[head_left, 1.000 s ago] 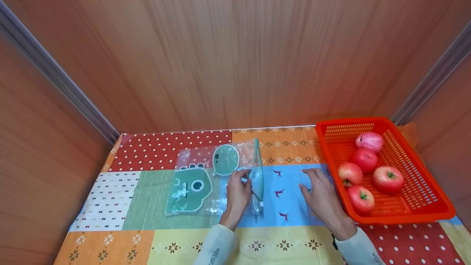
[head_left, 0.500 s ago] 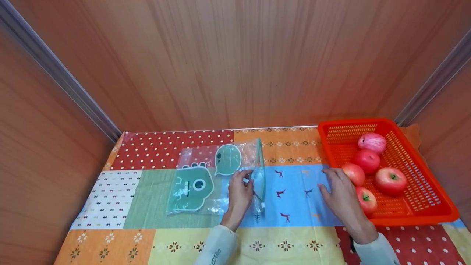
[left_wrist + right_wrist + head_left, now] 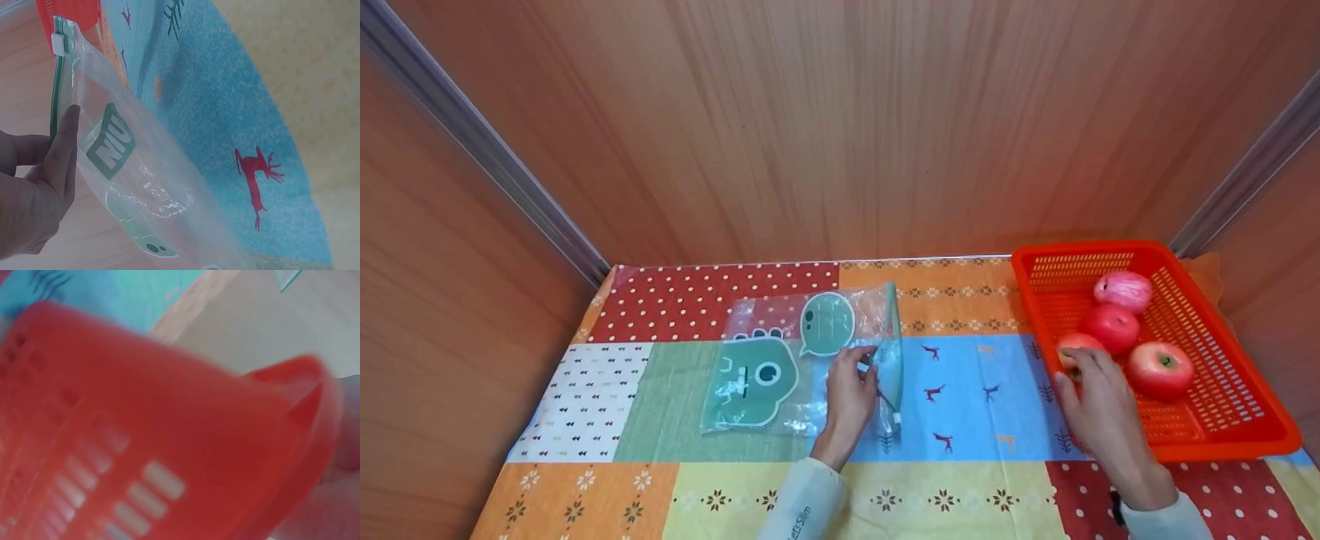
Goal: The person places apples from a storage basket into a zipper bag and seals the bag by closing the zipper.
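Pinching the clear slider zip bag with the left hand. Holding the nearer right hand with thumb and fingers apart, maybe touching the apple at its 11 o'clock inside the basket.

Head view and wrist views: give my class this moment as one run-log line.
left hand: pinches clear bag near green zip | right hand: over apple, contact unclear | red basket: holds other apples
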Motion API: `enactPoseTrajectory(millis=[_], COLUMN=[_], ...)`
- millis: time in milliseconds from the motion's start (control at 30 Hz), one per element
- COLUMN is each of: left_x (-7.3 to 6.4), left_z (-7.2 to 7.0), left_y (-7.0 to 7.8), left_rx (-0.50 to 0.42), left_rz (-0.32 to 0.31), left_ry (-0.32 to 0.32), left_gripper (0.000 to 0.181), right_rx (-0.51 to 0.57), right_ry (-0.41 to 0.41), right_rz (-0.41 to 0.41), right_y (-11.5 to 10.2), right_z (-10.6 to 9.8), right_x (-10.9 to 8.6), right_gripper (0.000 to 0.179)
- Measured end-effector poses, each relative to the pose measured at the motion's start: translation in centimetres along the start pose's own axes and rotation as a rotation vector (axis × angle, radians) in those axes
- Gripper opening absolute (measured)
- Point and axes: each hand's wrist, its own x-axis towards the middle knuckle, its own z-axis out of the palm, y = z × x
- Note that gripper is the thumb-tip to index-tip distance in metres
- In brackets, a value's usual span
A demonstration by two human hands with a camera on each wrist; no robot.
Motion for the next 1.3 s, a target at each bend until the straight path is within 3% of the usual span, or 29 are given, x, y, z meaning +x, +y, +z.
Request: enactPoseTrajectory(millis=[133, 333, 667, 967, 1300], left_x=[0.0, 0.0, 0.0, -0.3, -0.3], left_z=[0.1, 0.0, -0.1, 0.0, -0.1], left_y=[-0.1, -0.1, -0.3, -0.3, -0.5], left_rx=[0.01, 0.006, 0.029, 0.042, 0.03], left_rz=[0.002, 0.001, 0.015, -0.014, 0.001], left_ry=[0.003, 0.001, 0.016, -0.002, 0.009], left_gripper=[0.027, 0.027, 0.027, 0.029, 0.027], right_rx=[-0.07, -0.153, -0.255, -0.283, -0.281], right_ry=[-0.01, -0.126, -0.213, -0.336, -0.442], right_rz=[-0.002, 0.054, 0.031, 0.075, 0.167], right_y=[1.3, 2.8, 4.0, 4.3, 4.4], right_z=[-0.7, -1.6, -2.4, -3.0, -3.2], right_x=[-0.2, -0.4, -0.6, -0.4, 0.2], right_gripper=[0.039, 0.051, 0.065, 0.058, 0.038])
